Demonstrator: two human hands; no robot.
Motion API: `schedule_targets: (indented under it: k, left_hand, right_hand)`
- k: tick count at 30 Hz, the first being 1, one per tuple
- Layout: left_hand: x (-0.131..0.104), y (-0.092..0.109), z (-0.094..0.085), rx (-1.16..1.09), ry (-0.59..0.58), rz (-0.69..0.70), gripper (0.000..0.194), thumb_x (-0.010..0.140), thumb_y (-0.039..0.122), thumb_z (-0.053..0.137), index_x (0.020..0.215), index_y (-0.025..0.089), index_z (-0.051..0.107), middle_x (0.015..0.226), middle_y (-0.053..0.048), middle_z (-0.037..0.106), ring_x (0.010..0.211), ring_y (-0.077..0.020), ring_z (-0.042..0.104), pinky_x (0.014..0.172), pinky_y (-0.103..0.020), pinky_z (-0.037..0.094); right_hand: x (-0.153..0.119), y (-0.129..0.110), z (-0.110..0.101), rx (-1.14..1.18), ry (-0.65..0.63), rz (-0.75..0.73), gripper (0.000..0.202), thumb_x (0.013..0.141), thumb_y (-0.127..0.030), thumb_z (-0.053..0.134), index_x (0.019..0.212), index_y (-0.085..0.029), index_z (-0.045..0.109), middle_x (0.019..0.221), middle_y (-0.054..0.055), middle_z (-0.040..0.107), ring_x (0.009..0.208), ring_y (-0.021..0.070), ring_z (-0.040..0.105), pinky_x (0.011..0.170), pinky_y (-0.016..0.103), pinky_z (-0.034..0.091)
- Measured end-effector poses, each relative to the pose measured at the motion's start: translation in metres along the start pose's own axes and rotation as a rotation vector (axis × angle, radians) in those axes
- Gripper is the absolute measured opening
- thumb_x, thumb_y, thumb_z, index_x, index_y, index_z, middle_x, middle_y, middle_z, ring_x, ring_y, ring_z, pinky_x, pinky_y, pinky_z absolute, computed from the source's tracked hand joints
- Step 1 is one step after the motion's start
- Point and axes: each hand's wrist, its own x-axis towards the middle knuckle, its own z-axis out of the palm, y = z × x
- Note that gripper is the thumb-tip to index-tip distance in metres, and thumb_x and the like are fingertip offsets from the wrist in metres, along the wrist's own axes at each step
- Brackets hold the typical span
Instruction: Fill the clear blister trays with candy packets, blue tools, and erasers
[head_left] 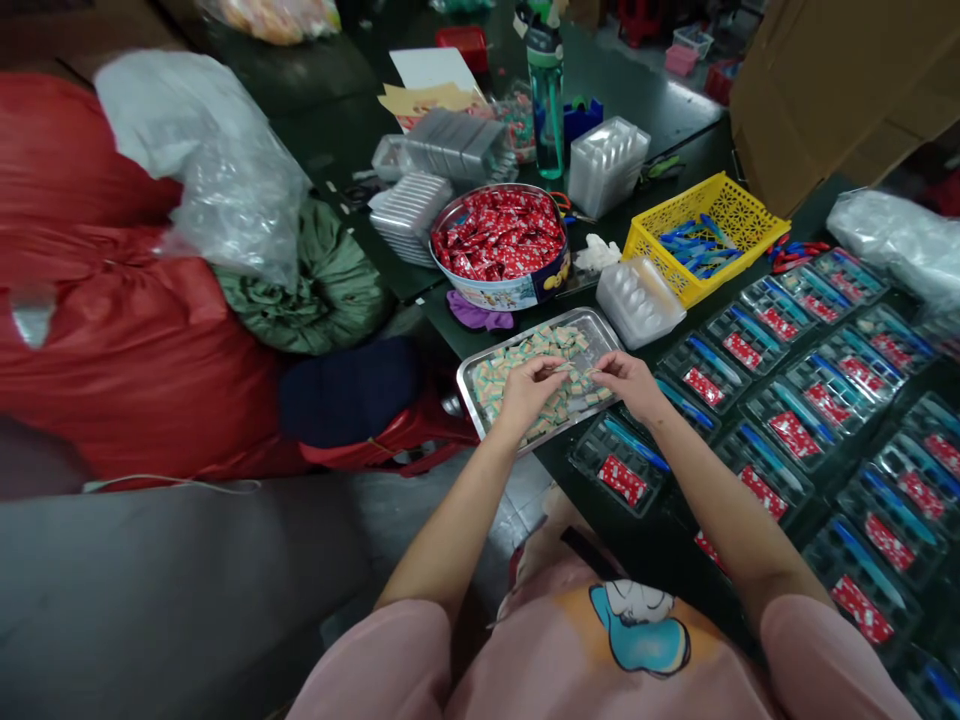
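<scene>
A shallow metal tray (471, 385) at the table edge holds many small flat beige-and-green pieces (525, 365). Over its right half, my left hand (531, 392) is closed in a pinch, thumb and fingertips together. My right hand (631, 384), also pinching, faces it a short gap away above the tray's right edge. Whatever is between the fingertips of either hand is too small to tell from the pieces below. Rows of clear plastic trays (624, 465), each with a red patterned packet and a blue pen-like item, cover the table beside my right arm.
Behind the tray stand a round tin (499, 292) of red packets and a stack of clear plastic trays (641, 300). Further off are a yellow basket (705, 240) with blue items and a teal bottle (546, 110). Large red sacks (127, 350) fill the left side.
</scene>
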Motion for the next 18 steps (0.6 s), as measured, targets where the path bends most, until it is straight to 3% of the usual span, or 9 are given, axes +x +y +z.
schedule_targets:
  k: [5,12,18]
  left_hand:
    - [-0.003,-0.002,0.010,-0.160,0.040,-0.112,0.023,0.063,0.029,0.077,0.082,0.017,0.069,0.071,0.000,0.067,0.065,-0.0122,0.060,0.062,-0.023,0.047]
    - [-0.006,0.001,0.022,-0.321,-0.031,-0.203,0.033,0.059,0.033,0.081,0.084,0.016,0.068,0.069,0.000,0.066,0.067,-0.0126,0.063,0.063,-0.023,0.047]
    - [-0.007,0.003,0.024,-0.360,-0.078,-0.229,0.031,0.060,0.028,0.081,0.086,0.016,0.069,0.071,-0.001,0.068,0.068,-0.0119,0.063,0.065,-0.023,0.048]
  right_hand:
    - [-0.001,0.002,0.003,0.173,0.050,0.061,0.030,0.064,-0.036,0.079,0.077,-0.019,0.059,0.070,-0.004,0.059,0.065,0.0089,0.053,0.064,0.021,0.042]
    - [0.000,0.011,0.005,0.229,0.057,0.088,0.032,0.063,-0.038,0.080,0.078,-0.019,0.059,0.071,-0.005,0.058,0.066,0.0086,0.053,0.066,0.022,0.045]
    - [0.000,0.013,0.003,0.191,0.027,0.067,0.038,0.067,-0.034,0.076,0.102,-0.021,0.066,0.084,-0.002,0.065,0.077,0.0108,0.058,0.077,0.026,0.047]
